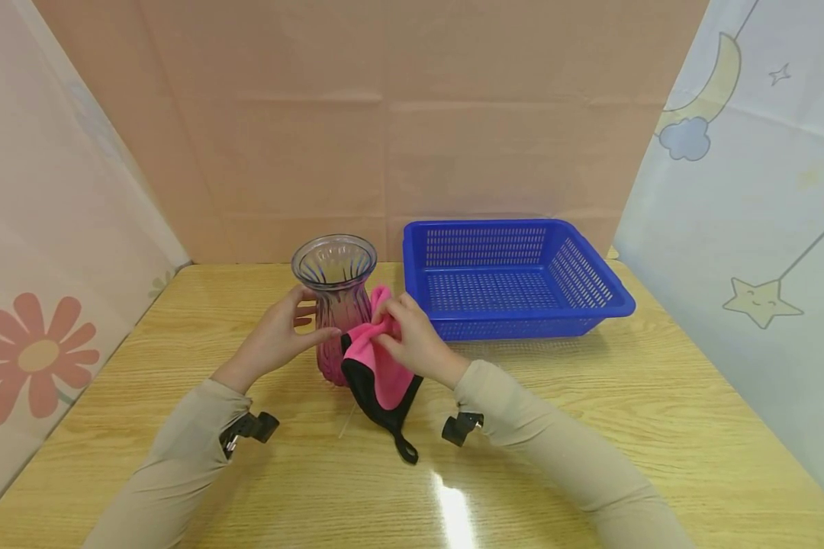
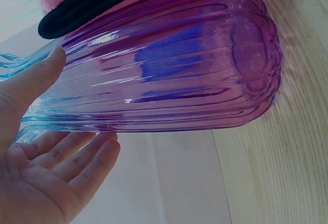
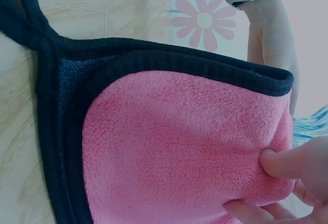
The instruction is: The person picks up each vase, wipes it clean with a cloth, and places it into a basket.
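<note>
A ribbed glass vase [image 1: 343,309], clear at the flared top and pink-purple toward its base, stands upright on the table. My left hand [image 1: 278,335] holds its left side, thumb across the front and fingers at the far side. In the left wrist view the thumb [image 2: 43,78] overlaps the glass near the neck. My right hand [image 1: 412,335] pinches a pink fleece cloth [image 1: 389,377] with black edging and a hanging loop. The bunched cloth lies against the vase's right side, its black corner dangling toward the table. In the right wrist view, fingertips press into the pink pile.
A blue perforated plastic basket [image 1: 515,314] sits at the back right, close behind my right hand. The wooden table [image 1: 590,427] meets a tan cloth backdrop [image 1: 268,152] at its back edge. Patterned cloth walls flank both sides.
</note>
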A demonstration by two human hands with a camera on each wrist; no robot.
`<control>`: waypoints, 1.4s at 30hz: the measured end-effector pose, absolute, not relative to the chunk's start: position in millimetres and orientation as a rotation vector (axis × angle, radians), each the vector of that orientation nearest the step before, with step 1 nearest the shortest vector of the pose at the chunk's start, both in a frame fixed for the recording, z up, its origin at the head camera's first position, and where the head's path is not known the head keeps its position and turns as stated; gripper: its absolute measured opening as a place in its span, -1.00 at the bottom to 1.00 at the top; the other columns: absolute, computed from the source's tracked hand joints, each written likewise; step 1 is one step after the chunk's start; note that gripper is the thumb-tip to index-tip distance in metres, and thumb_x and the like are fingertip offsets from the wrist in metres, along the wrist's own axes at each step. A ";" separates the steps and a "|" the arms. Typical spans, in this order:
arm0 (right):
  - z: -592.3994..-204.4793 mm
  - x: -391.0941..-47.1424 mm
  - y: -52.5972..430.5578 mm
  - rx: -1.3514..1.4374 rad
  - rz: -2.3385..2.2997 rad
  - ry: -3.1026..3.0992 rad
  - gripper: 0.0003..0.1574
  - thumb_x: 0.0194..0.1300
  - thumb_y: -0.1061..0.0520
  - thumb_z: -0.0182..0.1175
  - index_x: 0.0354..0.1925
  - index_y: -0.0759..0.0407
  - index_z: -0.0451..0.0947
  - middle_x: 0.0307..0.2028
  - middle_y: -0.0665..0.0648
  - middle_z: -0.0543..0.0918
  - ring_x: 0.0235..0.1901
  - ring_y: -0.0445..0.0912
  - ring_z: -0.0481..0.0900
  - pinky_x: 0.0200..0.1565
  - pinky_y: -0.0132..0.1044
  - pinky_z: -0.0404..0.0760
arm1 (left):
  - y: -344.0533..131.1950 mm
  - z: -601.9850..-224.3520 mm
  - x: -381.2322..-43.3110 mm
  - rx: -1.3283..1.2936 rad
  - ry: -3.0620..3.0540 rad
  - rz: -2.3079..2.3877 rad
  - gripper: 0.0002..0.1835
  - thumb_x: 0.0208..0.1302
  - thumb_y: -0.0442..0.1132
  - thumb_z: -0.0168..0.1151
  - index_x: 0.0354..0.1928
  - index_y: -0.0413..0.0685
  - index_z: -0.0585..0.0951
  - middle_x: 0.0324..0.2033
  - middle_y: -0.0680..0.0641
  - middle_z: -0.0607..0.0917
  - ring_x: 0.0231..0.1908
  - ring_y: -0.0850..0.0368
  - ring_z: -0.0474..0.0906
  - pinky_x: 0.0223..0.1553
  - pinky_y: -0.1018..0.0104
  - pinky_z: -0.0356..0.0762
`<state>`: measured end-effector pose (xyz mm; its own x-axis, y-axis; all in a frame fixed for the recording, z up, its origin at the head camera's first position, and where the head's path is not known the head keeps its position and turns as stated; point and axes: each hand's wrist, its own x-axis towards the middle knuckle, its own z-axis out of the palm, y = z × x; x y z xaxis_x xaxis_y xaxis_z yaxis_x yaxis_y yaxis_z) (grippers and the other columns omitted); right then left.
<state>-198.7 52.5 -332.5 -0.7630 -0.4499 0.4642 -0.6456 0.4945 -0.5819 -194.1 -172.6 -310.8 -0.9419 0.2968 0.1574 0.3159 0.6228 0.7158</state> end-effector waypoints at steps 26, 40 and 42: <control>-321.8 -200.9 49.8 0.929 1.214 -2.335 -0.84 0.09 0.37 0.27 -0.33 0.27 0.49 -0.37 0.20 0.47 -0.27 -0.03 0.45 -0.21 -0.16 0.67 | -172.5 -310.8 -193.0 -0.547 -2.799 -1.205 -0.35 0.18 -0.21 0.29 0.22 -0.29 0.24 0.15 -0.38 0.42 0.11 -0.39 0.45 0.05 -0.14 0.53; -308.5 -203.9 45.3 0.901 1.296 -2.273 -0.84 0.10 0.39 0.25 -0.29 0.30 0.51 -0.30 0.22 0.49 -0.18 -0.01 0.51 -0.14 -0.28 0.71 | -173.7 -312.5 -194.9 -0.566 -2.762 -1.221 -0.37 0.14 -0.32 0.30 0.21 -0.29 0.25 0.14 -0.39 0.42 0.09 -0.38 0.47 0.08 -0.14 0.51; -307.5 -204.3 45.1 0.894 1.289 -2.264 -0.84 0.10 0.38 0.26 -0.29 0.30 0.52 -0.30 0.22 0.50 -0.17 -0.01 0.51 -0.15 -0.28 0.71 | -173.9 -312.9 -195.2 -0.571 -2.759 -1.224 -0.37 0.14 -0.32 0.30 0.21 -0.29 0.25 0.14 -0.40 0.42 0.09 -0.38 0.47 0.08 -0.14 0.51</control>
<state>-204.3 45.1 -307.5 -0.7230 -0.3367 0.6032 -0.6906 0.3755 -0.6181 -195.2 -173.9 -312.9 -0.9285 0.3057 0.2109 0.3615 0.6138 0.7018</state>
